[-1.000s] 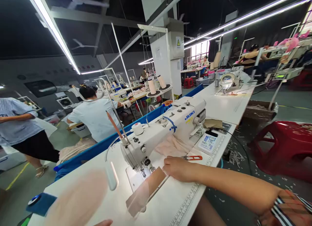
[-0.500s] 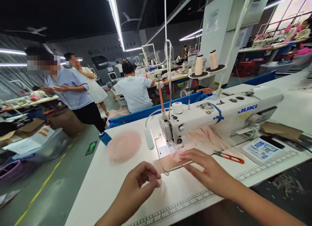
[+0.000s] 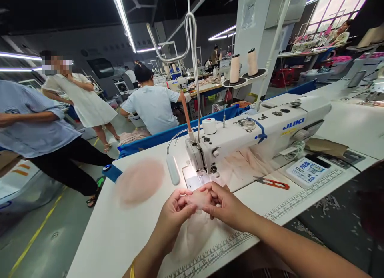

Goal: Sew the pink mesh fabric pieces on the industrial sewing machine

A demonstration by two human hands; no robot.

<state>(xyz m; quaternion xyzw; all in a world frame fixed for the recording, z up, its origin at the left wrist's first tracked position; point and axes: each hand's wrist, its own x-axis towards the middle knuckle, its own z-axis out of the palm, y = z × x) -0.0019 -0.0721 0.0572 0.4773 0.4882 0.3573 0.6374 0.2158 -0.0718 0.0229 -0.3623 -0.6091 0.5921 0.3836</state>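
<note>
Both my hands meet just in front of the needle of a white JUKI sewing machine (image 3: 264,128). My left hand (image 3: 174,212) pinches one end of a small pale pink fabric piece (image 3: 199,199). My right hand (image 3: 223,204) grips its other end with curled fingers. More sheer pink fabric (image 3: 192,236) hangs from my hands onto the white table (image 3: 120,234). A round pink fabric pad (image 3: 139,182) lies on the table to the left of the machine.
Red-handled thread snips (image 3: 271,183) and a control panel (image 3: 306,171) lie to the right of the machine. Two thread cones (image 3: 243,67) stand behind it. A seated person (image 3: 153,104) works ahead; two people stand in the aisle (image 3: 45,130) at left.
My left hand has come up from below to meet my right hand, and both now hold the small pink piece lifted off the table. The view swung left, then steadied.
</note>
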